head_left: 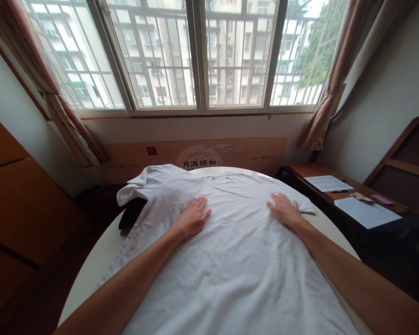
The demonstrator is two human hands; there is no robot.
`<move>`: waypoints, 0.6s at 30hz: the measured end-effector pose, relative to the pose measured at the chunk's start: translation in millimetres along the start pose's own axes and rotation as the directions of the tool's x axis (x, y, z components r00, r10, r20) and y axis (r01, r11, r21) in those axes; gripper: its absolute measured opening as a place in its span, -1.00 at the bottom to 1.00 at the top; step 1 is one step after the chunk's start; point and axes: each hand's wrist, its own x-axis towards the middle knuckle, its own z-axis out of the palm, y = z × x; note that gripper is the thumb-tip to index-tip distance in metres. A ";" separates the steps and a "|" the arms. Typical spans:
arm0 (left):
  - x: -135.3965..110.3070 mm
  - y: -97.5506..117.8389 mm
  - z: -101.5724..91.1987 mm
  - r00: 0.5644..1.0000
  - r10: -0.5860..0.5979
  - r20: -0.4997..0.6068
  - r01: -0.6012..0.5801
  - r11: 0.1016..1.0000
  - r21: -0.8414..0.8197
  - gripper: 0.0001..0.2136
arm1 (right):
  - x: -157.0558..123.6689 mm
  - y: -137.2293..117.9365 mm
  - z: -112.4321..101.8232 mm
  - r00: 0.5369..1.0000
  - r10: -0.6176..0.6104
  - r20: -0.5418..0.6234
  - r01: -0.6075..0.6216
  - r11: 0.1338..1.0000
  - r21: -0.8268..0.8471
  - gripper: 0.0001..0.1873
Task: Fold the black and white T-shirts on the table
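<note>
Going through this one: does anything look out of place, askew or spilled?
One thing: the white shirt's sleeve on the left sits raised above a partly hidden black object on the table, while the right sleeve lies flatter. That looks uneven. I see no spill.

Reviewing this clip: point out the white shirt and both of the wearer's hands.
White shirt (226, 251), head view: on its wrinkled body fabric.
Left hand (194, 217), head view: on the back of it.
Right hand (284, 209), head view: on the back of it.
</note>
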 end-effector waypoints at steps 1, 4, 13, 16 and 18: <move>-2.9 -0.7 -0.2 1.000 0.000 -0.003 0.000 1.000 -0.006 -0.31 | 1.9 -2.9 1.2 1.000 0.020 -0.007 -0.020 1.000 -0.001 -0.26; -11.5 -1.4 -2.4 1.000 -0.008 -0.013 0.008 1.000 -0.019 -0.32 | 17.0 -11.8 3.4 0.999 0.024 -0.040 -0.024 1.000 -0.004 -0.22; -30.5 2.8 -7.8 0.999 -0.031 0.025 0.031 0.999 -0.017 -0.30 | 91.9 -13.6 -1.9 1.000 -0.005 -0.017 0.006 0.999 0.036 -0.28; -34.9 2.9 -6.8 0.999 -0.033 0.020 0.033 0.999 -0.028 -0.30 | 101.7 -7.4 -3.3 0.999 0.027 -0.036 -0.026 0.999 0.027 -0.31; -36.2 3.2 -6.3 0.999 -0.031 0.023 0.032 0.999 -0.027 -0.31 | 105.8 -9.0 -4.7 0.997 0.056 -0.047 -0.055 0.998 0.020 -0.31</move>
